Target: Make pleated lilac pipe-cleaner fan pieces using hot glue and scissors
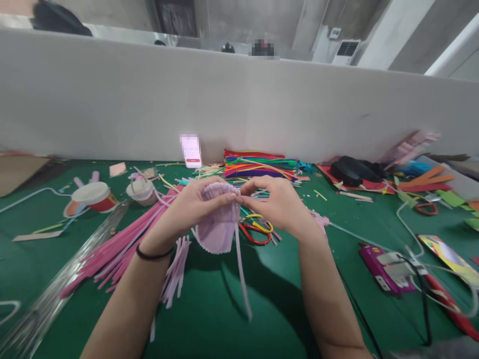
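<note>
Both my hands are raised over the green table (232, 309), pinching a lilac woven piece made of pipe cleaners (219, 224). My left hand (190, 207) curls round its top left edge, with a black band on the wrist. My right hand (279, 202) pinches its top right edge. One long lilac pipe cleaner strand (241, 271) hangs down from the piece. Under my right hand lie scissors with red and yellow handles (256, 230).
Pink pipe cleaners (116, 249) fan out at left beside a metal ruler (60, 289). Two small cups (95, 195) stand at back left. A multicoloured stack of pipe cleaners (258, 164) lies by the white wall. Cables, a purple packet (383, 269) and paper scraps crowd the right.
</note>
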{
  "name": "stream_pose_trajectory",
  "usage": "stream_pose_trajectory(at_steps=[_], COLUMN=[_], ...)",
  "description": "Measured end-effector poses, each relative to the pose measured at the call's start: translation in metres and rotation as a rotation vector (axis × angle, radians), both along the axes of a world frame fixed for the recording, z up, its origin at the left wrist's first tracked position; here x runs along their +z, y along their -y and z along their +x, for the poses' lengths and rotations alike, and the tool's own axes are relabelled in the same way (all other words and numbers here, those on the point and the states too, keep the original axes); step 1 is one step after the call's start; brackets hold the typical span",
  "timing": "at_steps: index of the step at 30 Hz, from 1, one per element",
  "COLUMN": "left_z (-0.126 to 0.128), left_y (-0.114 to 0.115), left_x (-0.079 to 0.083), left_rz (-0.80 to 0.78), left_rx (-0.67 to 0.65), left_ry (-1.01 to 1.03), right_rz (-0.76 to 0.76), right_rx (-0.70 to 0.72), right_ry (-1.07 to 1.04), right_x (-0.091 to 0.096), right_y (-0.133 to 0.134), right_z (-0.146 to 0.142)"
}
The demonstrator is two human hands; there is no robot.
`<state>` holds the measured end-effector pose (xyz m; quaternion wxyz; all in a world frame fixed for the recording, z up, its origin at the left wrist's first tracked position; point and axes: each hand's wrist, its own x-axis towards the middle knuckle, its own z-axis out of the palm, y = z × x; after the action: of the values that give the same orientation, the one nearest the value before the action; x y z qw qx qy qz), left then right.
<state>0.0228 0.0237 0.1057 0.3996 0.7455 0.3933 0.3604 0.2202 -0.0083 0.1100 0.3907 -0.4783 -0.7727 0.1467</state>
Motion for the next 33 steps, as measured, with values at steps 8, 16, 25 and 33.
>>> stream_pose_trajectory(at_steps=[8, 16, 25, 33], left_z=[0.001, 0.002, 0.003, 0.004], left_y=[-0.002, -0.006, -0.009, -0.013], left_x=[-0.006, -0.008, -0.013, -0.017], left_rz=[-0.04, -0.071, -0.131, -0.082], left_rx=[0.004, 0.018, -0.013, -0.052], left_ry=[-0.015, 0.088, 0.169, 0.084], right_rz=[-0.05, -0.076, -0.194, -0.197], right_rx=[0.07, 0.083, 0.095, 0.081], right_ry=[-0.068, -0.068, -0.116, -0.051], right_x=[-0.003, -0.003, -0.003, 0.002], right_y=[-0.008, -0.01, -0.014, -0.009], right_z=[0.001, 0.0, 0.0, 0.002])
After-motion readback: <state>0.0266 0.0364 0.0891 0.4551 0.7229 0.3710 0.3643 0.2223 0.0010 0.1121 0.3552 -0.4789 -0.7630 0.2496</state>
